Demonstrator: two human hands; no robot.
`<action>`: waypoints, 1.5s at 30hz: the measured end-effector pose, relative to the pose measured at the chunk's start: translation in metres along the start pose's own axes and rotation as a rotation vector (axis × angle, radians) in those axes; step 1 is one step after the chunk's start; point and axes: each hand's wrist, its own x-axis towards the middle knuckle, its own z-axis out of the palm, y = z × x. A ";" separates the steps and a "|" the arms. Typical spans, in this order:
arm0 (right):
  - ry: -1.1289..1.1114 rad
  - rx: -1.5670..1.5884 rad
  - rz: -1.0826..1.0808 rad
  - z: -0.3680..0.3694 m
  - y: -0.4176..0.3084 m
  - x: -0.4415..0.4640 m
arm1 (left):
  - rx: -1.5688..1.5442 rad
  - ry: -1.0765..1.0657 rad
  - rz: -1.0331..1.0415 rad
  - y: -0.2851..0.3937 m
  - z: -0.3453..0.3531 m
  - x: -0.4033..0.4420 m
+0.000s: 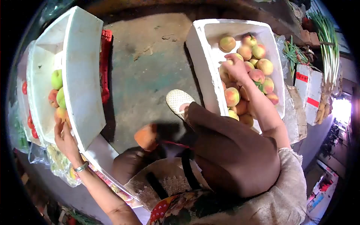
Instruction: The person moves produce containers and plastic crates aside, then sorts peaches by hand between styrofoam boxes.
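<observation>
Inside the white foam box (84,75) on the left, my left hand (65,142) reaches in with fingers stretched and apart. Its fingertips are at a peach (60,113) near the box's front end. Green fruit (57,79) and another peach (53,98) lie farther up in that box. My right hand (236,69) is over the white foam box (202,56) on the right, fingers curled round a peach that is mostly hidden under them. Several yellow-red peaches fill this box around the hand, among them one peach (265,66) to its right and one peach (231,96) below.
Concrete floor (150,67) lies between the boxes, with my shoe (178,101) on it. A red crate (106,63) stands beside the left box. Red tomatoes (30,122) sit at far left. Spring onions (330,52) and a white carton (309,90) are at right.
</observation>
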 end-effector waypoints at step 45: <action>-0.831 1.469 0.199 -0.052 -0.138 -0.004 | 0.575 0.142 0.078 0.028 0.008 -0.015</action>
